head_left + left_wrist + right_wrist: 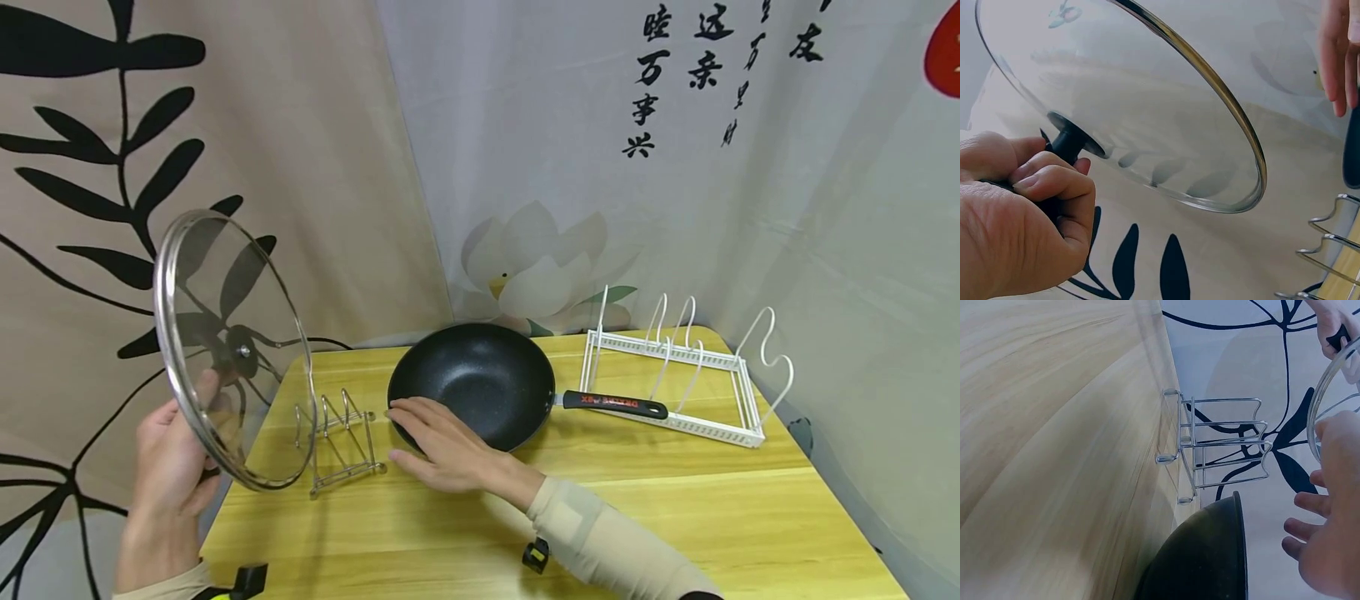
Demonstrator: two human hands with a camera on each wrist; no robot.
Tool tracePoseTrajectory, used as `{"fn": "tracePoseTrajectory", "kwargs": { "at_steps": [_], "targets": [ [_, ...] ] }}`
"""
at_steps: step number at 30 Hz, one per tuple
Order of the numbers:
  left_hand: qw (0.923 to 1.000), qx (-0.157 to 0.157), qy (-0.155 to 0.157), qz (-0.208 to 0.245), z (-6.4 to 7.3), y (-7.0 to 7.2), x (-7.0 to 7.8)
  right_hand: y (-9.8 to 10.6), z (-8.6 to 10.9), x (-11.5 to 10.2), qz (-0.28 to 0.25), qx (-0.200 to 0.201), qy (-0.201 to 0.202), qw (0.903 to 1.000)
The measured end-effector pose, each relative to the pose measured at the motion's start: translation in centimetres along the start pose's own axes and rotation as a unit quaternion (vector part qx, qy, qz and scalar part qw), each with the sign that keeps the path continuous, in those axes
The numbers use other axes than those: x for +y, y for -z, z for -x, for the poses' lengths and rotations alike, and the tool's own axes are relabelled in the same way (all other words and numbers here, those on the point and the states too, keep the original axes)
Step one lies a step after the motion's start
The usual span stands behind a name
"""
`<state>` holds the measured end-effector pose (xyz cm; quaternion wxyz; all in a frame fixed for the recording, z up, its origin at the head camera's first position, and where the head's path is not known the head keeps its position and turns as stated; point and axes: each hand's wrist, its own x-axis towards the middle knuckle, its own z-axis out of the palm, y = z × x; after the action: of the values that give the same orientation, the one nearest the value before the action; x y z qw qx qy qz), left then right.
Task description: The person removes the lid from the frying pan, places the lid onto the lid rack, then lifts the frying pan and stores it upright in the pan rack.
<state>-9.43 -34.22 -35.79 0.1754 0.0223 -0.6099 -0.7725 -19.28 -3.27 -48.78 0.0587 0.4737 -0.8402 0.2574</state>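
Note:
My left hand [174, 454] grips the black knob [1067, 142] of a round glass lid [255, 400] with a metal rim. The lid is held up on edge, tilted, above the left side of the table. A black frying pan [472, 375] sits at the back middle of the table, its handle [615, 404] pointing right. Over the pan's near left edge hovers my right hand [450, 454], fingers extended and holding nothing. Whether it touches the rim cannot be told in the head view; in the right wrist view the hand [1335, 519] looks apart from the pan [1204, 556].
A small metal wire rack [348, 467] stands left of the pan, below the lid. To the right, a white rack [720, 429] with upright hoops lies partly under the pan's handle. The wooden table [675, 517] ends at a printed curtain [570, 167] behind.

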Motion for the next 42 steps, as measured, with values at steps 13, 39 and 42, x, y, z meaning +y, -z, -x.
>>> {"fn": "tracePoseTrajectory", "kwargs": {
  "at_steps": [13,39,42],
  "targets": [
    [0.9995,0.016,0.024,0.014,-0.1,0.5,-0.2,-0.1,-1.9,-1.3,-0.009,-0.005,-0.007,0.9999],
    [0.9974,0.038,0.061,-0.004,-0.2,1.3,-0.5,-2.1,-5.6,-3.0,-0.02,-0.013,-0.028,0.9993],
    [0.9975,0.041,0.057,-0.009,-0.2,1.3,-0.6,-2.3,-5.9,-3.2,-0.022,-0.012,-0.036,0.9991]
  ]
}}
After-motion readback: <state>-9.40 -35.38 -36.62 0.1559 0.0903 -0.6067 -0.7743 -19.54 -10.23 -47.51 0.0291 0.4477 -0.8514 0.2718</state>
